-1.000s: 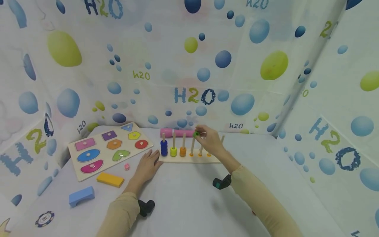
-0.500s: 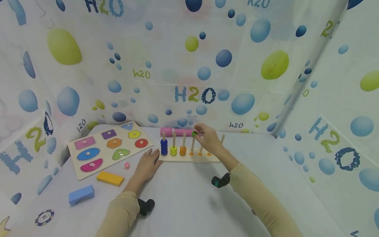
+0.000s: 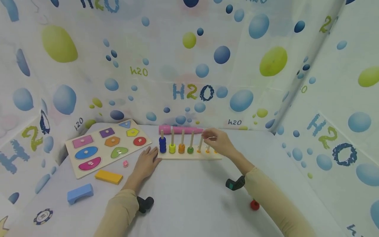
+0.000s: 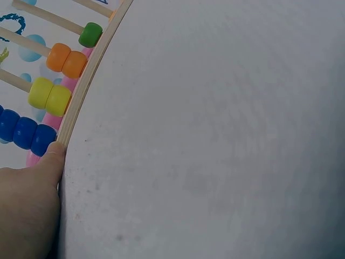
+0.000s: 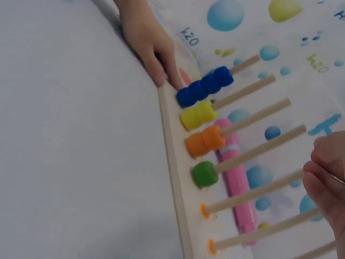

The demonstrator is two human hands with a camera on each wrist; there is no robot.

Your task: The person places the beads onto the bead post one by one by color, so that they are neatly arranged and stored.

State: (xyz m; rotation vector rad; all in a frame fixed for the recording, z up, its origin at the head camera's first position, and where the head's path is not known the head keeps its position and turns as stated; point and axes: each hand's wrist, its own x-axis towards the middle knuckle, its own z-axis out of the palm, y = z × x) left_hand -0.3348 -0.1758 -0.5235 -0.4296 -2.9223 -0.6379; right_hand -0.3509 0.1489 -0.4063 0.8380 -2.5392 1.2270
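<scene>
A wooden peg board (image 3: 189,157) stands on the white-covered table with a row of upright pegs. Several blue beads (image 3: 162,144), two yellow beads (image 5: 198,114), two orange beads (image 4: 66,60) and one green bead (image 3: 190,150) sit low on separate pegs. The other pegs carry no beads. My left hand (image 3: 146,163) rests at the board's left end, its thumb touching the edge beside the blue stack. My right hand (image 3: 219,141) is raised by the upper part of the fifth peg (image 5: 259,191), fingers loosely bent; no bead shows between them.
Behind the board lies a pink tube-like object (image 3: 180,130). To the left are a shape puzzle (image 3: 100,140), a pink die (image 3: 125,163), yellow block (image 3: 108,177), blue arched block (image 3: 80,194) and poker chip (image 3: 43,216). A red bead (image 3: 254,205) lies by the right sleeve.
The green bead has left my right hand and gone down the fourth peg to the board. That hand has shifted right. My left hand stays at the board's end.
</scene>
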